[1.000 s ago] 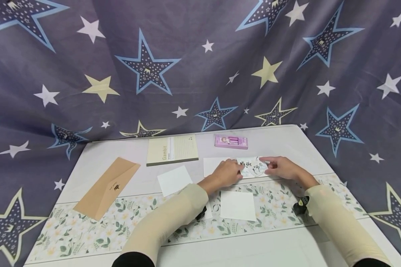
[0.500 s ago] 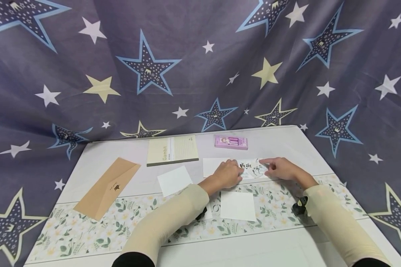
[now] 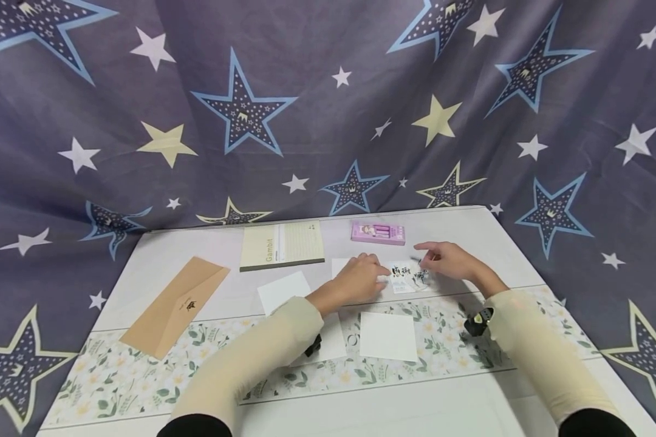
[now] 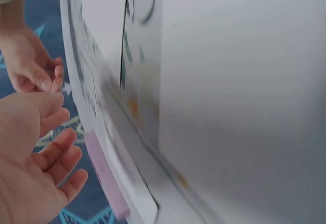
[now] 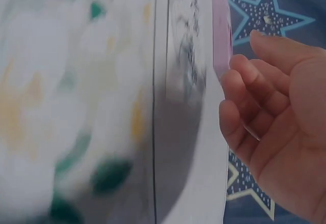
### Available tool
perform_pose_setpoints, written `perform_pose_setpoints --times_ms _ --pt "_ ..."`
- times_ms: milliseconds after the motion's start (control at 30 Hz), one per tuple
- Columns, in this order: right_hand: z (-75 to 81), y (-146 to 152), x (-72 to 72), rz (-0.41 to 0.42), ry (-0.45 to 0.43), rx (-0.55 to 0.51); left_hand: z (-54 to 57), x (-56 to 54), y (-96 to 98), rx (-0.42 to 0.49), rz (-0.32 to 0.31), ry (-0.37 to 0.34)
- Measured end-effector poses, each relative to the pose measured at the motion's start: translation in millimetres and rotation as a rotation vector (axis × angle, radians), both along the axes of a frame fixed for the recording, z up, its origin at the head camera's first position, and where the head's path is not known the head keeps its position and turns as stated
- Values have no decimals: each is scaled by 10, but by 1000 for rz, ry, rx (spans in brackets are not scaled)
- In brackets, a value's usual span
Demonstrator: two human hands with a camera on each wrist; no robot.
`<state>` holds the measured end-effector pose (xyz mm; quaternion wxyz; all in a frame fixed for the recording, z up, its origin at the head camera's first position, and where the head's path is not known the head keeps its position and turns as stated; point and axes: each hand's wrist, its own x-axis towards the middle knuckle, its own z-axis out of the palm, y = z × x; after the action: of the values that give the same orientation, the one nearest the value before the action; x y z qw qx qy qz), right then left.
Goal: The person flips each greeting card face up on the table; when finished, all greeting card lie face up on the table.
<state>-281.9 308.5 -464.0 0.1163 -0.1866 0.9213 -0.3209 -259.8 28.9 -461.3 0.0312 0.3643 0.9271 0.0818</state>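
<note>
A small white card with black brush lettering (image 3: 401,276) lies on the far part of the table, between the two hands. My left hand (image 3: 361,279) is just left of it, fingers loosely bent and empty in the left wrist view. My right hand (image 3: 451,262) hovers by the card's right end, covering part of it in the head view. Its relaxed fingers (image 5: 239,89) hold nothing, and the right wrist view has the lettered card (image 5: 186,40) flat on the table. Behind my left hand, a blank white sheet (image 3: 337,266) is mostly hidden.
A purple box (image 3: 378,233) and a cream notebook (image 3: 282,244) lie at the back. A brown envelope (image 3: 176,308) is at left. Blank white sheets (image 3: 388,337) lie around the floral strip (image 3: 443,340), one (image 3: 330,340) partly under the left forearm. A starry curtain (image 3: 306,121) hangs behind.
Both hands have come off the lettered card. The left hand has moved left; the right hand has lifted and shifted slightly left and back. The card stays in place.
</note>
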Motion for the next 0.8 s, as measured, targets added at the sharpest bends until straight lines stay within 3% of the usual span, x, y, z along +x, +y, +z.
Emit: perform_pose_setpoints --times_ms 200,400,600,800 --pt "14 -298 -102 22 6 -15 -28 -130 -399 9 73 0" --pt "-23 -566 -167 53 8 -42 -64 -148 -768 8 136 5" --pt "-132 -732 -169 77 -3 1 -109 -115 -945 -9 135 -3" --pt "-220 -866 -175 104 -15 5 -177 -88 -1000 -16 127 10"
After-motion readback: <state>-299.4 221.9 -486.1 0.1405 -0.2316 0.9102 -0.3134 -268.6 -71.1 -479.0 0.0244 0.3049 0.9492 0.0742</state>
